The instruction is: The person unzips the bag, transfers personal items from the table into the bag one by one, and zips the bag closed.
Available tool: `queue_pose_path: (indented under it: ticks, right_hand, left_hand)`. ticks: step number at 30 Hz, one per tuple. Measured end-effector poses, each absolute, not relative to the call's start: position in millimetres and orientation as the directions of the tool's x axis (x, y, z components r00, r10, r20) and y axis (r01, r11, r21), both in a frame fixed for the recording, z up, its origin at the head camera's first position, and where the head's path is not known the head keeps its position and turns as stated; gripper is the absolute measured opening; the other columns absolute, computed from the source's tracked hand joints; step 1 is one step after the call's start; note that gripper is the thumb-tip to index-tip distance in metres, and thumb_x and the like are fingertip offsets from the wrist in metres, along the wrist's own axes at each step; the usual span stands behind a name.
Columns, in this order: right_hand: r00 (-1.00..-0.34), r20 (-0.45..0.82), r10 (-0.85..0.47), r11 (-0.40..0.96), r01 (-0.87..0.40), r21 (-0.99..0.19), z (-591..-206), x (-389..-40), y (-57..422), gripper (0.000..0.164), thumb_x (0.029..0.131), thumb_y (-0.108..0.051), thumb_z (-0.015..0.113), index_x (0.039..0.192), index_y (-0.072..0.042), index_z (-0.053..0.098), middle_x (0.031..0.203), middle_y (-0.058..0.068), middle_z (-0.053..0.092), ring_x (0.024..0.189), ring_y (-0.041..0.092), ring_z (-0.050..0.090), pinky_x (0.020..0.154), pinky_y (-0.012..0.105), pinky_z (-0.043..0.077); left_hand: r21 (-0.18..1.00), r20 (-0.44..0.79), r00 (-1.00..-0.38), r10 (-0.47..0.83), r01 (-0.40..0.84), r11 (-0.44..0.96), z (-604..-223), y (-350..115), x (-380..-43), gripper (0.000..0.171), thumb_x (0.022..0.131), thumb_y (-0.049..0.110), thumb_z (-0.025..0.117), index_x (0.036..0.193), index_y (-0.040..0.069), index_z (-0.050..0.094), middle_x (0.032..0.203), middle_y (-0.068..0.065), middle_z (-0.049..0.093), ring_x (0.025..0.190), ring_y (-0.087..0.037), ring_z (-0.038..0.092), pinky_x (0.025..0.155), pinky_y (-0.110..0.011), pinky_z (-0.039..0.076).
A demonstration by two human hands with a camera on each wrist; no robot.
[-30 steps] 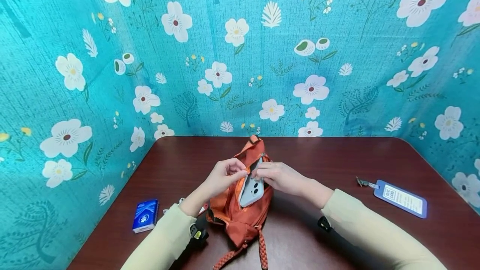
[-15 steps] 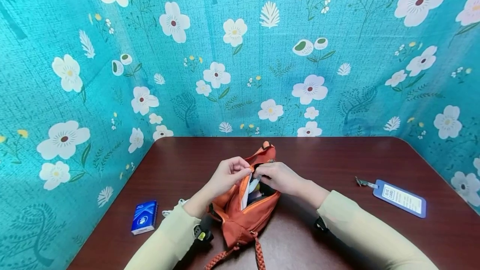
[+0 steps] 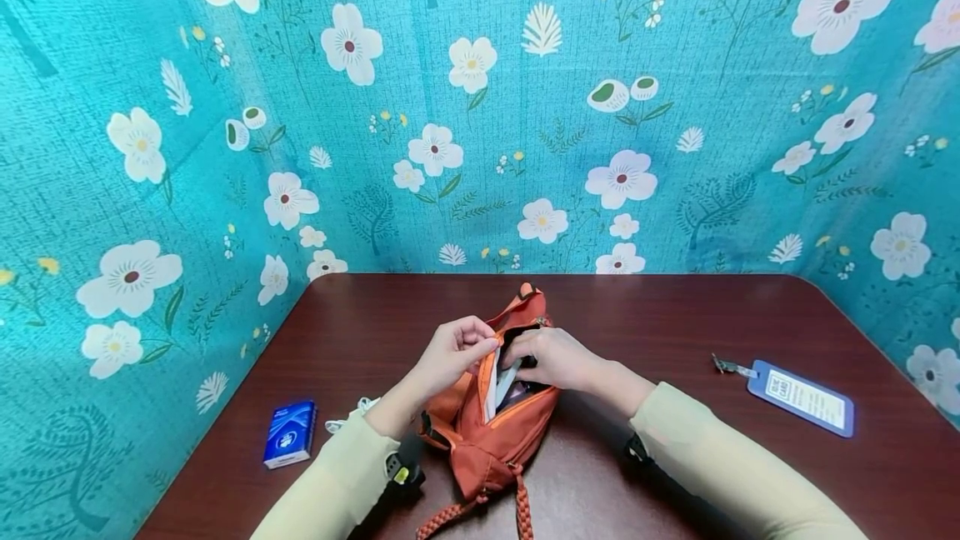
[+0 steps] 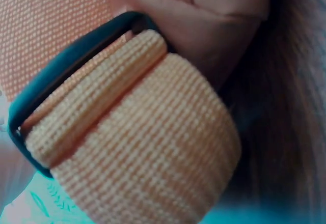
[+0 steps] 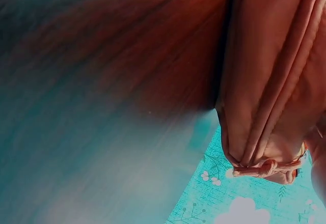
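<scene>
An orange-red fabric bag (image 3: 491, 472) lies on the table with its zipped mouth open. Thumb and fingers of my left hand (image 3: 448, 357) pinch the left edge of that mouth. My right hand (image 3: 561, 359) reaches into the opening from the right, beside a pale object (image 3: 506, 382) inside; the fingertips are partly hidden, so I cannot tell whether they grip it. Close up in the left wrist view are the bag's webbing strap (image 4: 147, 142) and a dark buckle (image 4: 66, 63). The right wrist view shows the bag's seamed side (image 5: 270, 71).
A blue tissue pack (image 3: 289, 433) lies on the left of the brown table (image 3: 637, 298). White cable (image 3: 341, 423) shows partly behind the left forearm. A blue card holder with a clip (image 3: 802, 398) lies at the right. Braided cords (image 3: 523, 507) hang off the bag's near end.
The white phone seen in the bag's mouth a second ago is no longer plainly visible. The mouth has widened, and my right hand has shifted slightly right, its fingers deeper inside. My left hand keeps its pinch.
</scene>
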State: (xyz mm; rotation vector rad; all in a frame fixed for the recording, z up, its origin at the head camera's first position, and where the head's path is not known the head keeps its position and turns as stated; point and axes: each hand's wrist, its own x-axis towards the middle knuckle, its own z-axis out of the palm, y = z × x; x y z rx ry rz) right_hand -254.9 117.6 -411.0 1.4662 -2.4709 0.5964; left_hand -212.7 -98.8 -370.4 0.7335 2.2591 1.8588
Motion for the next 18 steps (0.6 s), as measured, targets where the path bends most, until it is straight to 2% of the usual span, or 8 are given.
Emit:
queue_pose_path:
  ticks: [6,12,18]
  right_hand:
    - [-0.513,0.315,-0.798,0.445,-0.855,-0.265,-408,-252,118,0.018,0.081,-0.014,0.08,0.098,-0.017,0.076,0.099,-0.007,0.069,0.097,0.009,0.063,0.084,0.031,0.051]
    - [-0.49,0.305,-0.816,0.395,-0.859,-0.325,-402,-251,124,0.021,0.081,-0.014,0.08,0.102,-0.012,0.075,0.102,-0.004,0.07,0.099,0.012,0.063,0.086,0.03,0.051]
    - [-0.474,0.383,-0.793,0.326,-0.861,-0.39,-391,-249,136,0.021,0.08,-0.01,0.08,0.101,-0.006,0.076,0.099,-0.001,0.071,0.095,0.013,0.065,0.083,0.031,0.052]
  left_hand:
    - [0.947,0.195,-0.882,0.428,0.283,0.15,-370,-100,-212,0.01,0.096,0.003,0.059,0.096,-0.007,0.061,0.073,0.0,0.062,0.058,-0.012,0.054,0.061,-0.041,0.056]
    - [0.957,0.178,-0.896,0.407,0.254,0.141,-372,-101,-212,0.01,0.096,0.003,0.059,0.098,-0.007,0.06,0.073,0.001,0.061,0.061,-0.011,0.055,0.057,-0.028,0.053]
    - [0.961,0.172,-0.901,0.398,0.242,0.133,-371,-102,-211,0.011,0.096,0.004,0.059,0.099,-0.007,0.06,0.074,0.001,0.061,0.062,-0.01,0.054,0.057,-0.025,0.053]
